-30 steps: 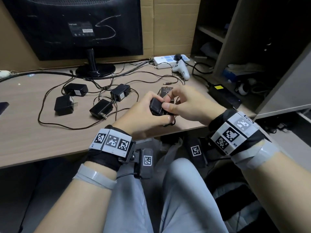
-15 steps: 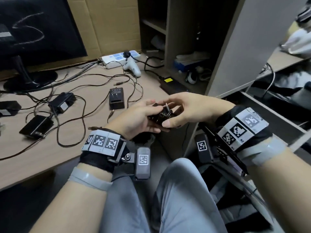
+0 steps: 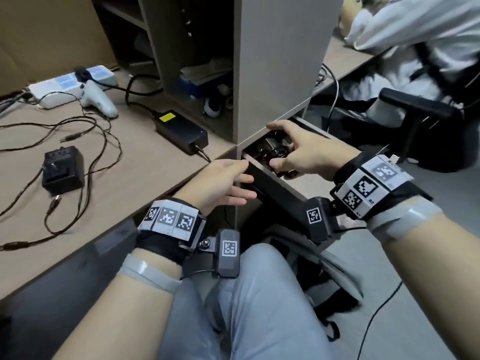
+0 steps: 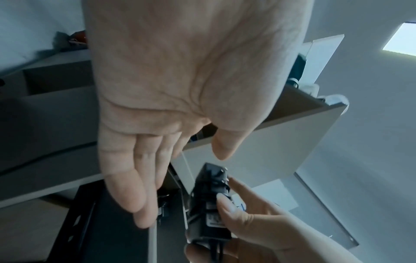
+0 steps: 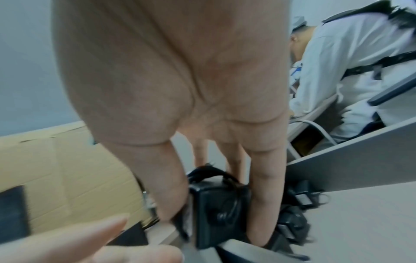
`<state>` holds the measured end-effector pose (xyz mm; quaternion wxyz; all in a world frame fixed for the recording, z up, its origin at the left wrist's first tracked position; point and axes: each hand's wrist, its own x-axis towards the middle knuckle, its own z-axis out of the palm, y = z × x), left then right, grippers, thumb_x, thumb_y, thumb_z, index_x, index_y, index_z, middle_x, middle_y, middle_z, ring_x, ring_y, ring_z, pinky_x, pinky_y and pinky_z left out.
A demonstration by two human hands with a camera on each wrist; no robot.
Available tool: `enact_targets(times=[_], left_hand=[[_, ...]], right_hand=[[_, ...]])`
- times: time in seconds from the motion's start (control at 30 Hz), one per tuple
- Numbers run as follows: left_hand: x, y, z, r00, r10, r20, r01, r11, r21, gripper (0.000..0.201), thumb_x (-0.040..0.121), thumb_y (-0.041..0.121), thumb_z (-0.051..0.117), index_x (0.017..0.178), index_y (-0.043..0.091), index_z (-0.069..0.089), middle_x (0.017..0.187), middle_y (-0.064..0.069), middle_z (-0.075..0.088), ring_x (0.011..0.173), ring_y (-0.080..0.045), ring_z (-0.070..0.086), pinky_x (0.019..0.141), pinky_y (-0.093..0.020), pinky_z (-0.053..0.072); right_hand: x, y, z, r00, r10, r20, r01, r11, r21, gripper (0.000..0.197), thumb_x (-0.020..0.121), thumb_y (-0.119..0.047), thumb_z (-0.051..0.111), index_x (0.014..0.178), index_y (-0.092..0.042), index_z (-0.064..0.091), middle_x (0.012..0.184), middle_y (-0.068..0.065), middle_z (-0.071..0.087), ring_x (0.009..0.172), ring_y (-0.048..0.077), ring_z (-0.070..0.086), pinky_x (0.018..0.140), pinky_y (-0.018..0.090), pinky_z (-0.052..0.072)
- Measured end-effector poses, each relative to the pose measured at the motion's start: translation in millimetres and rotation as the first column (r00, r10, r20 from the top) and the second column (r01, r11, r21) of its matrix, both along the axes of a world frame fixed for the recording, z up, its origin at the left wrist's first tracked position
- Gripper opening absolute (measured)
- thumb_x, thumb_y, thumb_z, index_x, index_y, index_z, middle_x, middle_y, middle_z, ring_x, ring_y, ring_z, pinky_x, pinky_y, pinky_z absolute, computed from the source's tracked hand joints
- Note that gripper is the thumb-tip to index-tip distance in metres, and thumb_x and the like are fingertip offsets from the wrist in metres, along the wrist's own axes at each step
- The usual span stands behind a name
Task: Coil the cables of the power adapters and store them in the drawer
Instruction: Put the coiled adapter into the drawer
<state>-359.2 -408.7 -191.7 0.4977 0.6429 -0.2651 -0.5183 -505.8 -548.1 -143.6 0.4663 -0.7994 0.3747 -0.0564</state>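
A black power adapter (image 3: 275, 149) with its cable coiled around it is gripped by my right hand (image 3: 298, 155) just over the open drawer (image 3: 275, 189) under the desk's right end. The right wrist view shows thumb and fingers clamping the adapter (image 5: 221, 210), with other coiled adapters (image 5: 292, 224) lying in the drawer behind it. My left hand (image 3: 222, 183) holds nothing, its fingers straight at the drawer's near corner. In the left wrist view the open palm (image 4: 157, 106) hangs above the held adapter (image 4: 209, 204). Another adapter (image 3: 63, 170) lies on the desk with its cable loose.
A large black power brick (image 3: 181, 131) with a yellow label, a white power strip (image 3: 70, 84) and a white controller (image 3: 100, 100) lie on the desk. A shelf unit (image 3: 280, 61) stands right above the drawer. A person in white (image 3: 415, 35) sits at the right beside a chair arm (image 3: 415, 107).
The view has swung right from the desk to the drawer. My left hand let go of the coiled adapter, and my right hand carried it to the open drawer.
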Motion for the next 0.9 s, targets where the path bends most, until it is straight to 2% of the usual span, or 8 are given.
enact_targets(times=[0.1, 0.27, 0.4, 0.47, 0.57, 0.7, 0.8, 0.9], left_hand=[[-7, -16, -14, 0.999, -0.033, 0.012, 0.032, 0.998, 0.054, 0.038, 0.109, 0.037, 0.052, 0.142, 0.017, 0.056, 0.124, -0.005, 0.073, 0.096, -0.026, 0.080, 0.070, -0.030, 0.060], [-13, -48, -37, 0.997, 0.077, -0.010, -0.073, 0.978, 0.197, 0.043, 0.107, 0.038, 0.056, 0.139, 0.010, 0.051, 0.123, -0.012, 0.069, 0.091, -0.027, 0.080, 0.069, -0.033, 0.059], [-13, -66, -56, 0.993, 0.114, 0.025, -0.116, 0.958, 0.263, 0.060, 0.100, 0.053, 0.060, 0.137, 0.007, 0.052, 0.124, -0.014, 0.064, 0.082, -0.024, 0.081, 0.065, -0.033, 0.061], [-12, -74, -64, 0.993, 0.110, 0.044, -0.118, 0.950, 0.289, 0.070, 0.093, 0.064, 0.064, 0.133, 0.008, 0.058, 0.124, -0.014, 0.065, 0.081, -0.022, 0.081, 0.065, -0.033, 0.062], [-11, -83, -71, 0.993, 0.101, 0.069, -0.117, 0.944, 0.308, 0.080, 0.084, 0.073, 0.067, 0.131, 0.008, 0.060, 0.125, -0.012, 0.066, 0.083, -0.022, 0.080, 0.064, -0.031, 0.062], [-9, -91, -77, 0.992, 0.078, 0.104, -0.109, 0.935, 0.337, 0.085, 0.084, 0.071, 0.070, 0.138, 0.007, 0.054, 0.125, -0.012, 0.066, 0.087, -0.023, 0.079, 0.063, -0.031, 0.063], [-4, -92, -79, 0.994, 0.083, 0.065, -0.101, 0.933, 0.345, 0.091, 0.077, 0.068, 0.079, 0.143, 0.012, 0.052, 0.133, -0.013, 0.063, 0.081, -0.023, 0.081, 0.062, -0.030, 0.061], [-1, -94, -79, 0.994, 0.079, 0.080, -0.102, 0.932, 0.347, 0.082, 0.079, 0.064, 0.080, 0.140, 0.015, 0.056, 0.133, -0.012, 0.063, 0.079, -0.022, 0.081, 0.061, -0.030, 0.060]], right_hand=[[-14, -34, -11, 0.994, -0.078, -0.070, 0.088, 0.985, 0.146, 0.059, 0.097, 0.010, 0.054, 0.140, -0.030, 0.051, 0.105, 0.010, 0.057, 0.089, 0.025, 0.057, 0.088, 0.050, 0.056], [-18, -66, -30, 0.950, -0.126, -0.285, 0.200, 0.948, 0.249, 0.056, 0.083, -0.001, 0.079, 0.125, -0.030, 0.057, 0.106, 0.009, 0.054, 0.085, 0.026, 0.056, 0.088, 0.048, 0.058], [-5, -77, -39, 0.938, -0.059, -0.340, 0.153, 0.954, 0.256, 0.039, 0.092, -0.006, 0.074, 0.122, -0.026, 0.057, 0.105, 0.016, 0.056, 0.088, 0.033, 0.059, 0.096, 0.062, 0.055], [1, -80, -41, 0.927, -0.006, -0.376, 0.102, 0.966, 0.238, 0.031, 0.094, -0.007, 0.071, 0.117, -0.025, 0.058, 0.108, 0.017, 0.058, 0.091, 0.034, 0.060, 0.095, 0.062, 0.054], [6, -85, -46, 0.901, 0.052, -0.431, 0.036, 0.980, 0.193, 0.025, 0.100, -0.005, 0.062, 0.125, -0.010, 0.057, 0.111, 0.017, 0.056, 0.094, 0.032, 0.057, 0.094, 0.064, 0.050], [5, -94, -56, 0.909, 0.048, -0.414, 0.091, 0.947, 0.309, 0.026, 0.104, -0.003, 0.055, 0.125, -0.018, 0.054, 0.118, 0.016, 0.063, 0.104, 0.039, 0.064, 0.099, 0.067, 0.051], [10, -95, -60, 0.886, 0.099, -0.453, 0.060, 0.944, 0.324, 0.031, 0.102, -0.005, 0.060, 0.132, -0.006, 0.053, 0.123, 0.024, 0.066, 0.109, 0.046, 0.069, 0.099, 0.066, 0.052], [17, -94, -60, 0.859, 0.167, -0.484, -0.004, 0.948, 0.319, 0.037, 0.098, -0.006, 0.067, 0.133, -0.010, 0.054, 0.119, 0.018, 0.068, 0.105, 0.042, 0.070, 0.097, 0.056, 0.056]])
